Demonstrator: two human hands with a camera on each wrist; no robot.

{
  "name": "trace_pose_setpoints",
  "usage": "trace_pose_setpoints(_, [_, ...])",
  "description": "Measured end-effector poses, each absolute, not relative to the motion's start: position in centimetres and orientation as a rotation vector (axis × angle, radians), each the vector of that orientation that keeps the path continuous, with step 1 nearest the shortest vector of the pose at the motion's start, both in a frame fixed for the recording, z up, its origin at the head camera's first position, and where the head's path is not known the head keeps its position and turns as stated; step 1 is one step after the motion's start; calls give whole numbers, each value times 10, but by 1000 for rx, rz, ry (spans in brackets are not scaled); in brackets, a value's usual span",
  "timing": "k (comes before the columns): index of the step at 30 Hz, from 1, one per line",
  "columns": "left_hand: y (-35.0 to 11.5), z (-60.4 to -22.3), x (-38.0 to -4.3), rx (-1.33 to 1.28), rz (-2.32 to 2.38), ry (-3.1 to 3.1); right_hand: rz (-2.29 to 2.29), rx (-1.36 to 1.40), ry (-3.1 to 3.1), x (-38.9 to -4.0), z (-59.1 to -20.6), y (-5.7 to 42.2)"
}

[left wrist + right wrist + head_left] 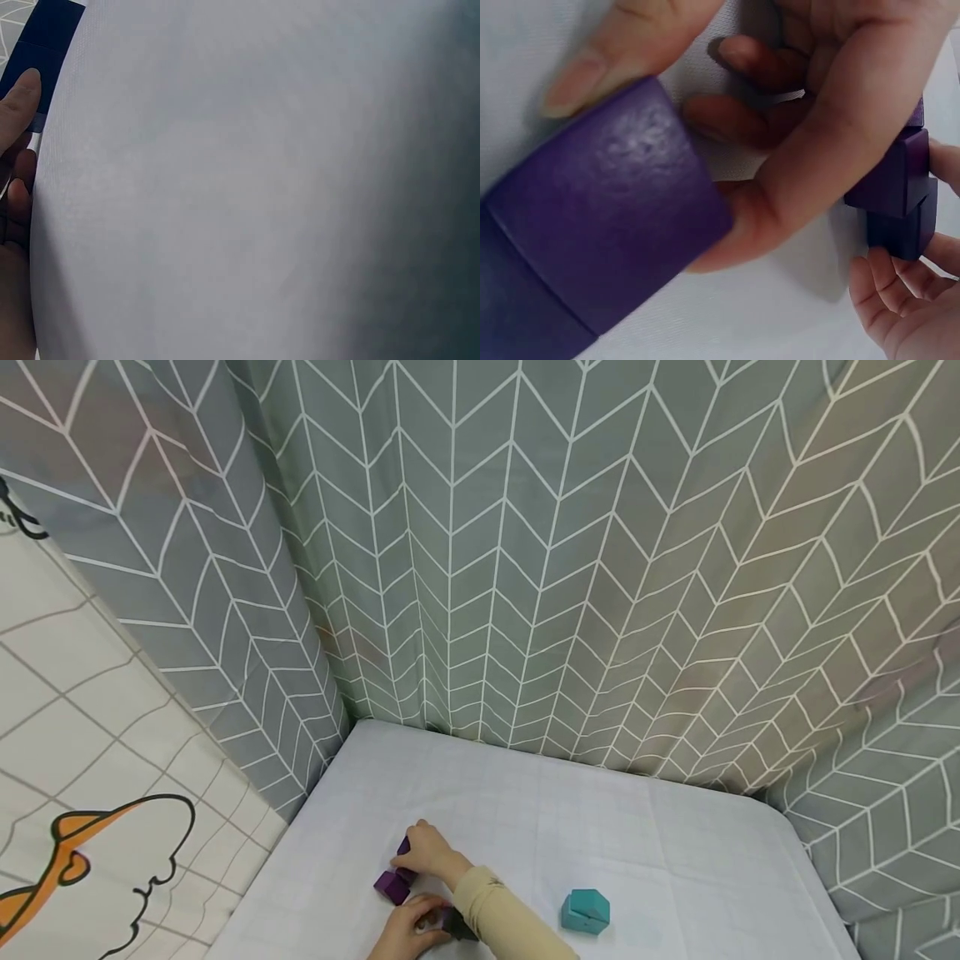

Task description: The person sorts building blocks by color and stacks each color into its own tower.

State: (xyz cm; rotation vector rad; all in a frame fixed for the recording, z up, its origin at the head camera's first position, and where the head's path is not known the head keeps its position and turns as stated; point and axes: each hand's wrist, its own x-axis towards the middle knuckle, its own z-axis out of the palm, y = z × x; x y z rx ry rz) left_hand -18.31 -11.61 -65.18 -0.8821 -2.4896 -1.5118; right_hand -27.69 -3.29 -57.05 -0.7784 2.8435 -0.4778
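In the head view my right hand (429,850), in a beige sleeve, grips a small cluster of purple blocks (392,887). The right wrist view has that hand (915,307) at the right edge, its fingers around the stacked purple and dark blue blocks (900,180). Below the right forearm, my left hand (408,931) holds a dark block piece (456,925). Close to the right wrist camera, the left thumb and a finger pinch a purple block (615,202) that adjoins a dark blue block (521,292). The left wrist view shows the left thumb against dark blue blocks (37,52).
A teal block (585,911) with a seam across it stands to the right of the sleeve on the white-covered table (525,810). Grey patterned curtains (525,568) hang along the table's far side. A white printed cloth (112,727) hangs at the left.
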Motion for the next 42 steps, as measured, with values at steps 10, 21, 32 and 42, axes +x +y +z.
trace_pose_setpoints(10, [-115,-650,-182,-895,-1381,-2462,-438,-712,2873,-278,-572,-39])
trace_pose_setpoints(21, [-114,-653,-184,-907,-1394,-2415,-465,-715,2891,-281,-575,-36])
trace_pose_setpoints(32, [-110,-651,-181,-867,-1467,-2398,-500,-815,2905,-298,-553,-28])
trace_pose_setpoints(42, [-110,-648,-180,-820,-1476,-2470,-599,-929,2966,-313,-530,-13])
